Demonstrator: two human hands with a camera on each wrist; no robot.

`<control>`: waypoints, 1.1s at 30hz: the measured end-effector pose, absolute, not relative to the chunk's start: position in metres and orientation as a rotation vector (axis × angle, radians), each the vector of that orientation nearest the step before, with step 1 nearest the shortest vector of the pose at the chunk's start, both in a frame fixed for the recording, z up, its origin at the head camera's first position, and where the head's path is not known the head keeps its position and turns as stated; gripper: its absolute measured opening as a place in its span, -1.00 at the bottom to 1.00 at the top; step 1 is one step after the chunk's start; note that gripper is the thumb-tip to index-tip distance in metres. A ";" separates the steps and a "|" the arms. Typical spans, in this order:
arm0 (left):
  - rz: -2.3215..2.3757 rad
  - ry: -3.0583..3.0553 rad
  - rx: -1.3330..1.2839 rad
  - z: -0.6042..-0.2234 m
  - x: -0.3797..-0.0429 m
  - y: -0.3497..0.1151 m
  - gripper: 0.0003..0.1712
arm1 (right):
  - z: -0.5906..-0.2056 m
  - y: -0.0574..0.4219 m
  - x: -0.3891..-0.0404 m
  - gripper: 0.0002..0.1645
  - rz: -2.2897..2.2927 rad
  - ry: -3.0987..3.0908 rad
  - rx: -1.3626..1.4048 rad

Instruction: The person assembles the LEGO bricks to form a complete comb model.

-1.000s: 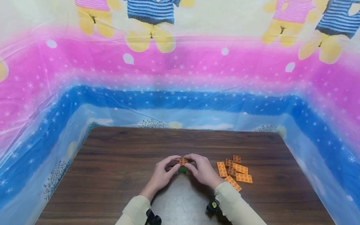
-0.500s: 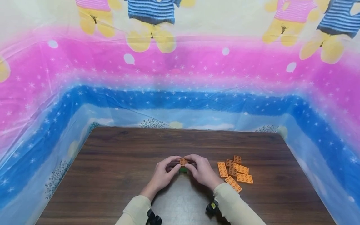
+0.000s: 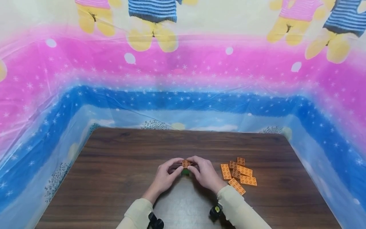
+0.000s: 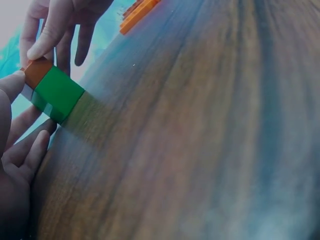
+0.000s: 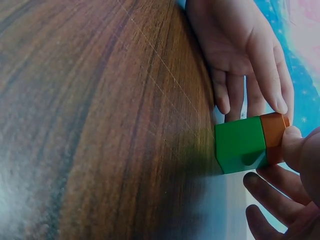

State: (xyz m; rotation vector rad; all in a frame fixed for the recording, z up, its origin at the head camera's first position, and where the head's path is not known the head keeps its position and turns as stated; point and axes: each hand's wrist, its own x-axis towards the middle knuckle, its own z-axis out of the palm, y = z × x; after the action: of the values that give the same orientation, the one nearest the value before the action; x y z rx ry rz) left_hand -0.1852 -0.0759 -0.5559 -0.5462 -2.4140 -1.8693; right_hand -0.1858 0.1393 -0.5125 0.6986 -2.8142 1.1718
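In the head view a small brown brick [image 3: 186, 163] with studs sits on top of a green brick [image 3: 185, 172]. My left hand [image 3: 166, 173] pinches the brown brick from the left with thumb and fingertips, and my right hand [image 3: 206, 172] does the same from the right. Both wrist views show the green brick [image 5: 240, 143] standing on the tabletop, flush beneath the brown brick [image 4: 37, 73]. The other fingers of each hand spread loosely beside the green brick.
To the right of my right hand lie several loose flat bricks, orange ones such as the near orange brick [image 3: 248, 180] and smaller brown ones. They rest on a dark wooden table [image 3: 128, 149]. A printed cloth [image 3: 183, 101] hangs around its back and sides.
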 end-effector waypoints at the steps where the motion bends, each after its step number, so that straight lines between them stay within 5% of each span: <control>1: -1.871 -2.418 -0.546 -0.556 -0.185 -0.076 -0.66 | -0.512 0.139 -0.186 -0.66 1.173 -2.815 0.699; 33: -1.894 -2.433 -0.521 -0.554 -0.184 -0.076 -0.61 | -0.498 0.183 -0.159 -0.52 0.865 -2.800 0.603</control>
State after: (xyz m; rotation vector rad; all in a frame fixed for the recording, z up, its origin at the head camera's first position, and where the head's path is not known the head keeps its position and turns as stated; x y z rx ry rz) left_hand -0.1839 -0.0761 -0.5539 -0.5208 -2.4326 -1.8939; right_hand -0.1592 0.1827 -0.4980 0.6033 -2.7996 0.8650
